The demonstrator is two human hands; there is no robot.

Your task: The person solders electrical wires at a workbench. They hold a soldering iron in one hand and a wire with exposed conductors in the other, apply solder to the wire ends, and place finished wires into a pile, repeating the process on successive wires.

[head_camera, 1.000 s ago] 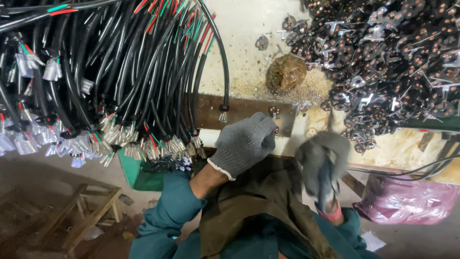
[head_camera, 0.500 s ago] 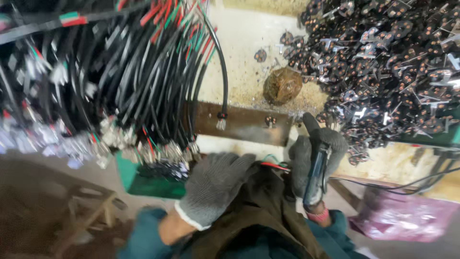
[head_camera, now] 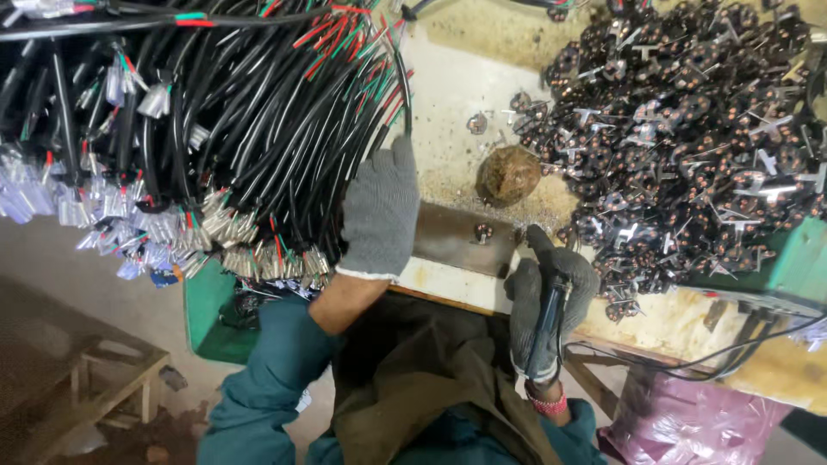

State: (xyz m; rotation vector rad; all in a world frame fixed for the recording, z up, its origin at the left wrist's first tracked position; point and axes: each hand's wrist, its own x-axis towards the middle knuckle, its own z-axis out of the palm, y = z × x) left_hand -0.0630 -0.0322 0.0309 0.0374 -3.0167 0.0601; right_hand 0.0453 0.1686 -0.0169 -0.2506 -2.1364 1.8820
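Note:
My left hand [head_camera: 380, 211], in a grey knit glove, reaches up to the right edge of a big hanging bundle of black cables [head_camera: 215, 129] with red and green cores and metal crimped ends [head_camera: 233, 241]; its fingers close around one black cable [head_camera: 403, 95]. My right hand [head_camera: 547, 297], also gloved, grips a dark pen-shaped tool [head_camera: 544, 323] with a cord [head_camera: 672, 366] trailing right, held over the bench's front edge.
A heap of small dark plug parts with metal prongs [head_camera: 689, 138] covers the bench's right side. A brown lump [head_camera: 508, 175] sits on gritty powder mid-bench, above a metal plate [head_camera: 457, 237]. Green bin [head_camera: 202, 310] below the cables, wooden stool [head_camera: 86, 387] lower left, pink bag [head_camera: 698, 422] lower right.
My left hand has risen from the bench edge near my lap to the cable bundle and closed on a cable. The right hand with the tool stayed near the bench edge.

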